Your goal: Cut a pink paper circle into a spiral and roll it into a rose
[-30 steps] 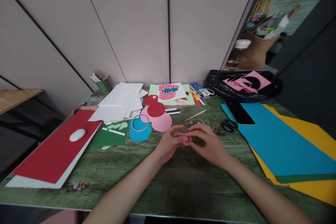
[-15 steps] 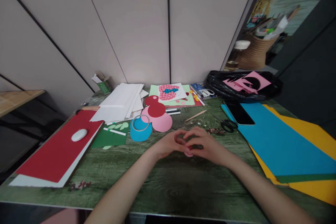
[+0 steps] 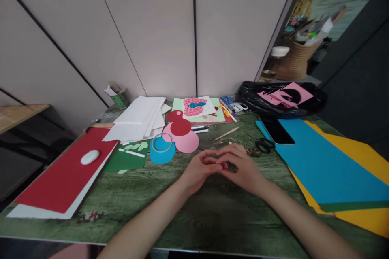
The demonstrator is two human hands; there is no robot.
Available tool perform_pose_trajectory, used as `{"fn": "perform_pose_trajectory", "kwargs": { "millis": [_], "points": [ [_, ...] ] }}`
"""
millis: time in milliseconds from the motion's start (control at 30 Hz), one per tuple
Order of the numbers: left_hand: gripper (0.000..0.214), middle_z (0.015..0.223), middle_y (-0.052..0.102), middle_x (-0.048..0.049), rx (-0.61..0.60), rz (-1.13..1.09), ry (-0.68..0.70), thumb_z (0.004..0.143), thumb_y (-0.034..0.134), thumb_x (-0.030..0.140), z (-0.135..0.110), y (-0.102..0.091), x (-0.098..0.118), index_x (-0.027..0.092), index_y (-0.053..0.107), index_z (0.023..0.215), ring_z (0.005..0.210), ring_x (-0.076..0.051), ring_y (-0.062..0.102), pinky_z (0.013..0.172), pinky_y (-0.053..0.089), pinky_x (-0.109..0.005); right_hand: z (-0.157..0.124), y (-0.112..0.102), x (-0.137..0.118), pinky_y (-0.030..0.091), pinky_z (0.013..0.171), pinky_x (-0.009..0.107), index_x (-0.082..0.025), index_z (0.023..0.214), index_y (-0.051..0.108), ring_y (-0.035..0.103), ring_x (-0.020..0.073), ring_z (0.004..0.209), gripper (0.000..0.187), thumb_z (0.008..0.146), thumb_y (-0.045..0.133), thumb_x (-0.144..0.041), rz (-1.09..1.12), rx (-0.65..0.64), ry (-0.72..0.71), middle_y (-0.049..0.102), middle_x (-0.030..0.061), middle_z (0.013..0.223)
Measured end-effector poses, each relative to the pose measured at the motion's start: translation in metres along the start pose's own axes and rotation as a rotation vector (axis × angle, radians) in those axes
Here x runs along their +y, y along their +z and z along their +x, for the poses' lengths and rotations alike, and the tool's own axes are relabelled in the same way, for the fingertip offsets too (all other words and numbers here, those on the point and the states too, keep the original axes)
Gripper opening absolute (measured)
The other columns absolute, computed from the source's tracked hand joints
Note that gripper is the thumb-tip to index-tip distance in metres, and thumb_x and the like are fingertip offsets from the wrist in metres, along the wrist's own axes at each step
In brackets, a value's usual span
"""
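Note:
My left hand [image 3: 202, 170] and my right hand [image 3: 240, 166] meet fingertip to fingertip above the middle of the table [image 3: 194, 218]. Both are closed, thumbs and fingers pressed together. The small pink paper piece seen between them a moment ago is now mostly hidden by the fingers. Beyond my left hand lie a pink paper circle [image 3: 187, 142], a red paper circle [image 3: 181, 127] and a blue paper circle [image 3: 162, 157] with a tape roll [image 3: 154, 145] on it. Black-handled scissors [image 3: 265, 145] rest beyond my right hand, near a pencil [image 3: 226, 133].
At left, a white mouse [image 3: 90, 157] sits on red paper [image 3: 57, 182], near white sheets [image 3: 133, 111]. A picture of pink and blue paper balls [image 3: 194, 106] lies at the back. Blue sheets [image 3: 331, 166], a phone [image 3: 276, 130] and a black bag [image 3: 255, 99] are at right.
The pink paper piece that showed below my fingertips has gone out of sight between them. My hands have shifted slightly and my fingers have drawn closer together.

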State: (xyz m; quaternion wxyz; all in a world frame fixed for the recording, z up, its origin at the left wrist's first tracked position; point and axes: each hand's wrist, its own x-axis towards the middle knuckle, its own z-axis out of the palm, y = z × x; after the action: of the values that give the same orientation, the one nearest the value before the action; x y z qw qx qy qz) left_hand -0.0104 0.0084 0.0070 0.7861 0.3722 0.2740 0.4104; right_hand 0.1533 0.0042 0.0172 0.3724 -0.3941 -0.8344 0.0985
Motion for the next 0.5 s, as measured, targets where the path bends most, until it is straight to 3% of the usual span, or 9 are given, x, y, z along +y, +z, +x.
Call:
{"fn": "perform_pose_trajectory", "kwargs": {
  "millis": [233, 500],
  "points": [
    [0.048, 0.076, 0.067, -0.0064, -0.044, 0.009, -0.129, 0.059, 0.074, 0.016, 0.004, -0.012, 0.006, 0.015, 0.055, 0.103, 0.078, -0.016, 0.063, 0.074, 0.045, -0.029, 0.002, -0.005, 0.000, 0.042, 0.085, 0.039, -0.028, 0.096, 0.063, 0.053, 0.0202, 0.097, 0.025, 0.072, 0.064, -0.020, 0.081, -0.075, 0.010, 0.059, 0.0040, 0.102],
    [0.053, 0.071, 0.067, -0.0032, -0.091, 0.230, -0.142, 0.051, 0.077, 0.013, 0.006, -0.019, 0.014, 0.015, 0.055, 0.100, 0.067, -0.015, 0.063, 0.073, 0.046, -0.032, 0.001, -0.003, 0.001, 0.040, 0.086, 0.041, -0.030, 0.090, 0.067, 0.050, 0.0203, 0.100, 0.019, 0.073, 0.064, -0.021, 0.071, -0.144, -0.032, 0.059, 0.0028, 0.105]
  ]
}}
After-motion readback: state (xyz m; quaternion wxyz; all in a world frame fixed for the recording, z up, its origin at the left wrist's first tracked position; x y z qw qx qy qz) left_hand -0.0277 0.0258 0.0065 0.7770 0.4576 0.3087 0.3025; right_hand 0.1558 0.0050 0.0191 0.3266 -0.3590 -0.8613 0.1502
